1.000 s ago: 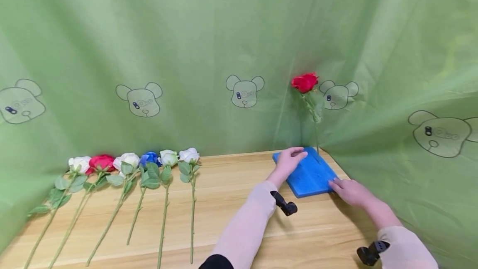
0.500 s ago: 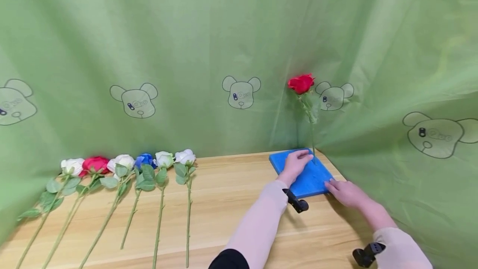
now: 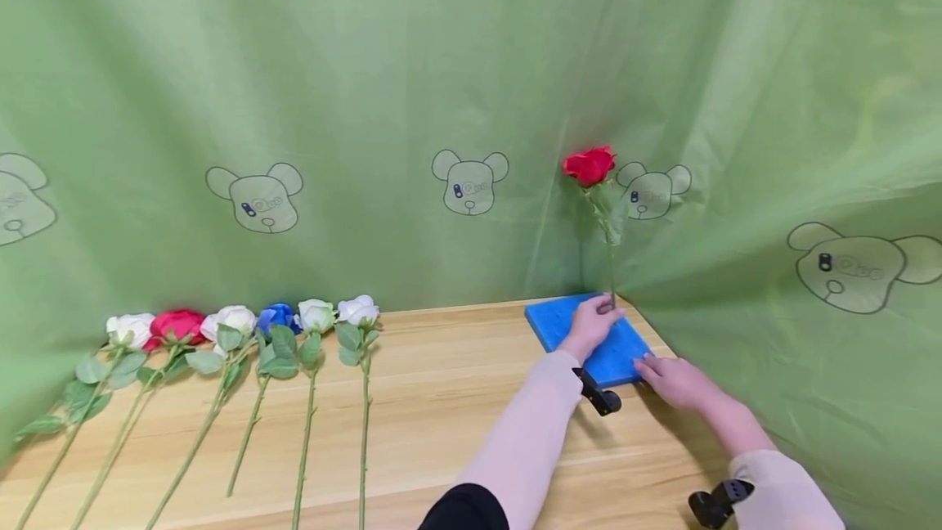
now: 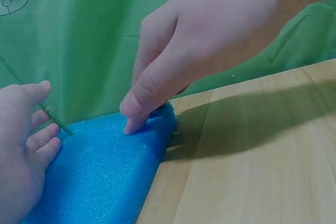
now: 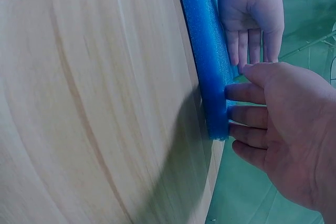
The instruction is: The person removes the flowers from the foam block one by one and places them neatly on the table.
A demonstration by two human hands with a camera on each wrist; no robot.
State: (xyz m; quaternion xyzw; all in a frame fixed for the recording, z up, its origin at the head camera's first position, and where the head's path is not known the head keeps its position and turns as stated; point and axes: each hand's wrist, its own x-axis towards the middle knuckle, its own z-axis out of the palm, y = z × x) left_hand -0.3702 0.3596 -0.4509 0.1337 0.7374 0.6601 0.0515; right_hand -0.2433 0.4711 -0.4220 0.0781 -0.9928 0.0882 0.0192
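Note:
A red rose (image 3: 589, 166) stands nearly upright in a blue foam board (image 3: 623, 352) at the table's back right, its stem (image 4: 59, 124) entering the foam. My left hand (image 3: 593, 325) is over the board, right at the lower stem. In the left wrist view the stem passes between its thumb and loosely bent fingers, which do not close on it. With thumb and fingers, my right hand (image 3: 680, 381) holds the board's near right corner. The right wrist view shows the fingers (image 5: 247, 115) of this hand against the board's edge.
On the left lie several roses in a row, heads toward the back: white (image 3: 131, 330), red (image 3: 177, 327), blue (image 3: 277, 318) and pale green (image 3: 316, 316) among them. A green curtain (image 3: 368, 105) closes off the wooden table's (image 3: 427, 399) back and right side.
My left hand has moved right across the board to the rose's stem. The right hand keeps its hold on the corner. The head view has shifted slightly to the right.

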